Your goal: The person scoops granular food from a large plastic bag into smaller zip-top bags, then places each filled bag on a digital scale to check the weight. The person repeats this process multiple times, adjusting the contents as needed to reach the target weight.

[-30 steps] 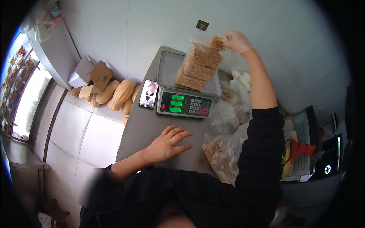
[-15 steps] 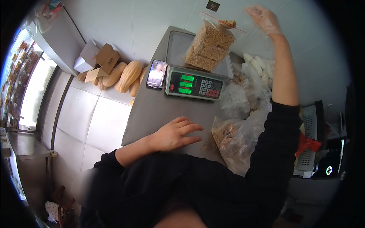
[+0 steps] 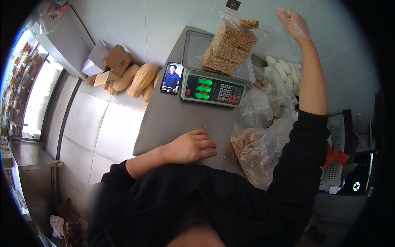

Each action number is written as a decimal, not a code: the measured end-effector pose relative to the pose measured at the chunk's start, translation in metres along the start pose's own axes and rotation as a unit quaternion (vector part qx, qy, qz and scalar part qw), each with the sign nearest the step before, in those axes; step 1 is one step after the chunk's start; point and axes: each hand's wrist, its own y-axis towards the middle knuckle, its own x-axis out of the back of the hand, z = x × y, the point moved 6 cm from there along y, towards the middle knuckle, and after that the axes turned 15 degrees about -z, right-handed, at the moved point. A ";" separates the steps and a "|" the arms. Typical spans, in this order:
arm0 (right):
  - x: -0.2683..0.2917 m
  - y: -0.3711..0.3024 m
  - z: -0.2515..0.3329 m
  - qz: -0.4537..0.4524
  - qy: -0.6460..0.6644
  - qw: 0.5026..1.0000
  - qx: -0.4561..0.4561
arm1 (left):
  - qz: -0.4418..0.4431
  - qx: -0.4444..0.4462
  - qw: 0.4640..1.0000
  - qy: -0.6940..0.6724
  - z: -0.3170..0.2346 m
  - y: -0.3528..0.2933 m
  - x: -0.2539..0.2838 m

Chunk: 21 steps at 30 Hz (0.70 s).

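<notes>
My left hand (image 3: 193,147) hovers low over the grey table, its bare fingers curled in together around nothing that I can see. In a clear plastic glove, my right hand (image 3: 293,24) is raised by the wall, its fingers loosely bent and apart, with nothing visible in them. Left of it, a clear zip bag (image 3: 228,51) of stacked puffed-grain blocks stands on the digital scale (image 3: 212,90), which has lit green displays. A loose grain piece (image 3: 249,23) shows at the bag's top. Neither hand touches the bag or the scale.
A phone (image 3: 171,77) with a person on its screen leans beside the scale. Clear plastic bags (image 3: 259,144) with crumbly pieces lie on the table's right. Pumpkins (image 3: 142,80) and an open cardboard box (image 3: 117,61) are on the floor at left; white radishes (image 3: 284,70) lie at right.
My left hand's fingers have drawn in from a spread pose. My right hand stays raised, its fingers loosening slightly. The view has shifted a little, and the scale's display digits look different.
</notes>
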 end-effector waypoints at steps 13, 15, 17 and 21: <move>-0.048 -0.034 -0.024 0.169 -0.053 0.951 -0.252 | -0.244 0.028 0.914 0.323 0.146 0.130 0.132; -0.051 -0.041 -0.022 0.167 -0.030 0.944 -0.284 | -0.289 0.056 0.879 0.374 0.175 0.169 0.136; -0.056 -0.050 -0.023 0.173 -0.007 0.931 -0.321 | -0.258 0.059 0.865 0.427 0.202 0.201 0.129; -0.067 -0.069 -0.036 0.196 0.045 0.911 -0.359 | -0.086 0.116 0.902 0.407 0.269 0.232 0.115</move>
